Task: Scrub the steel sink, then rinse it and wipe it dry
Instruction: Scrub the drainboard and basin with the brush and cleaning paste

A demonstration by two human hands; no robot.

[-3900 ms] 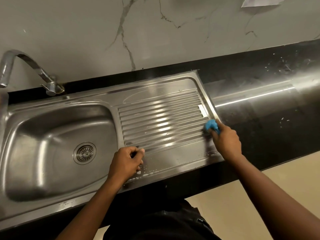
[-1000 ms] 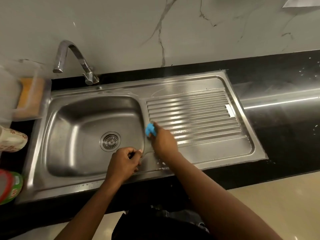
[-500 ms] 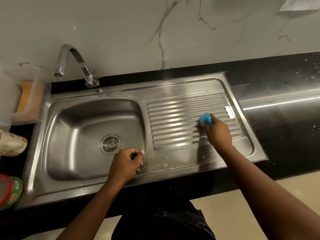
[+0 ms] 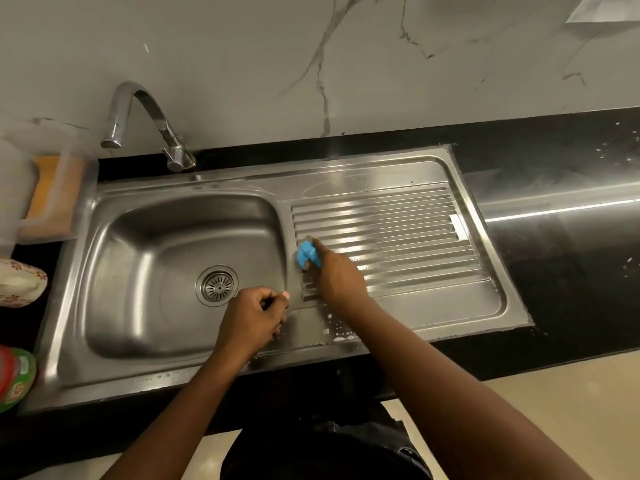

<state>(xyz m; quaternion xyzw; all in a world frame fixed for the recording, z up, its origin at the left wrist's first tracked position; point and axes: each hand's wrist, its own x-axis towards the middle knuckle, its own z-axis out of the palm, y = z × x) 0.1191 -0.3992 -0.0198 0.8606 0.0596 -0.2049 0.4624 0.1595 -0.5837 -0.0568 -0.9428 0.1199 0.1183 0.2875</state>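
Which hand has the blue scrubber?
The right hand, gripping the blue scrubber on the drainboard; the left hand rests curled on the sink rim.

Dim warm light; glare streaks on steel sink (image 4: 381,209); left edge blurred, wide-angle curved.
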